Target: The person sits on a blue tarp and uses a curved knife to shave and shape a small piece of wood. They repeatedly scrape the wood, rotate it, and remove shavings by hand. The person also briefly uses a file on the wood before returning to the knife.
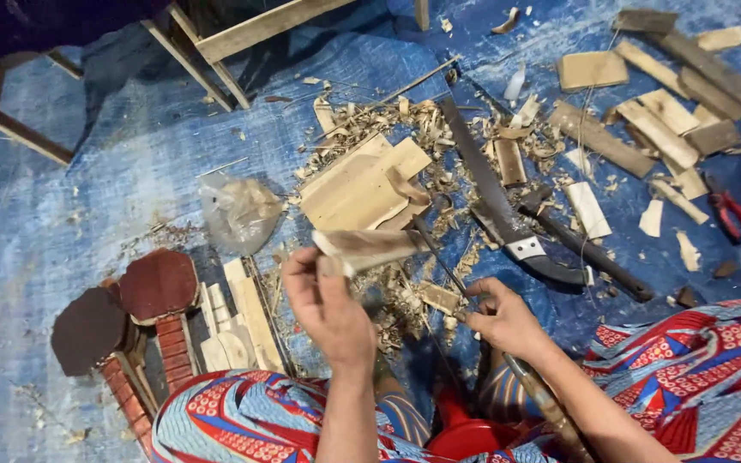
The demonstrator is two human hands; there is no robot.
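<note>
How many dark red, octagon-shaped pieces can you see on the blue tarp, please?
2. One dark red octagonal piece lies left of the left hand; a second darker one sits lower-left, touching it. Others may be hidden.

A wood-carving workshop on the floor

A blue tarp (130, 154) covers the floor, with wood shavings (405, 120) piled all over it. Cut wood blocks (662, 111), a big knife (499, 206), red pliers (731, 213) and small wooden guitars (147, 317) lie around.
</note>
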